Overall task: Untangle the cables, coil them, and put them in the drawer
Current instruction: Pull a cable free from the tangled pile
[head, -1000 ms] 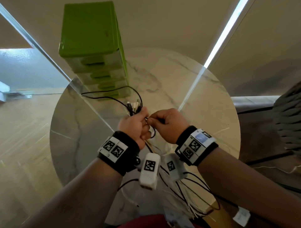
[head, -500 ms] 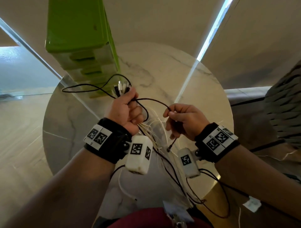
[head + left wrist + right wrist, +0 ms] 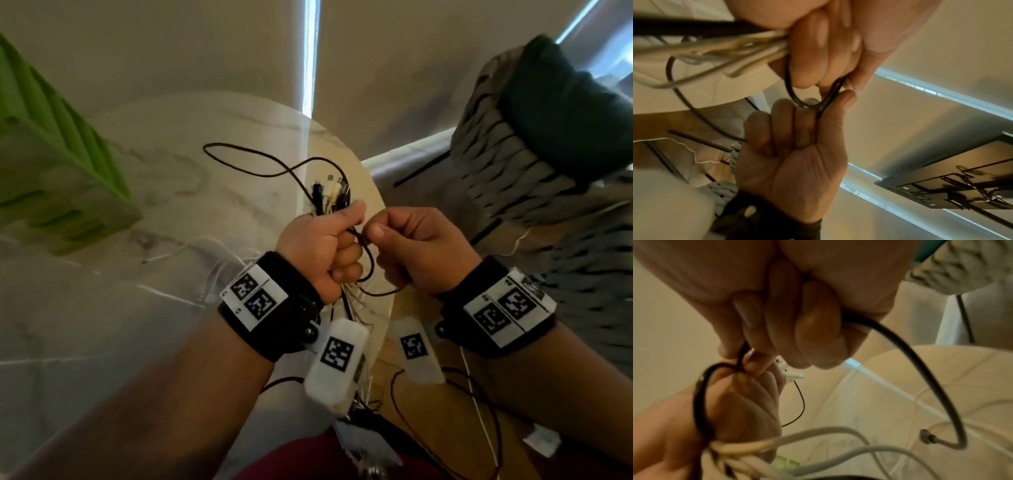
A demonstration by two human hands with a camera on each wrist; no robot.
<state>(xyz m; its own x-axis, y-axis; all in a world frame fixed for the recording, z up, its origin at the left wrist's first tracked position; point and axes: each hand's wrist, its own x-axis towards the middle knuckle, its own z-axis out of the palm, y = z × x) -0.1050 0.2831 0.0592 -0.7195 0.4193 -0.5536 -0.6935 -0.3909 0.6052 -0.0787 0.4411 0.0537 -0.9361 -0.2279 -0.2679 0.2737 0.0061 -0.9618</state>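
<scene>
Black thin cable (image 3: 368, 255) looped, pinched by right hand (image 3: 418, 250); left hand (image 3: 322, 250) fisted around cable bundle (image 3: 330, 195).

Both hands are raised over the round table (image 3: 178, 137): left hand (image 3: 322, 250) grips the cable bundle (image 3: 330, 197), right hand (image 3: 421, 246) just beside it pinches one cable (image 3: 368, 253); drawer unit (image 3: 51, 178) stands far left on the table, woven chair (image 3: 534, 164) right of it.

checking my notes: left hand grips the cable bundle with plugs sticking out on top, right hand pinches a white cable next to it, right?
Not quite. The right hand pinches a black cable, not a white one, as the head view shows. The left hand does grip the cable bundle, plugs on top.
</scene>
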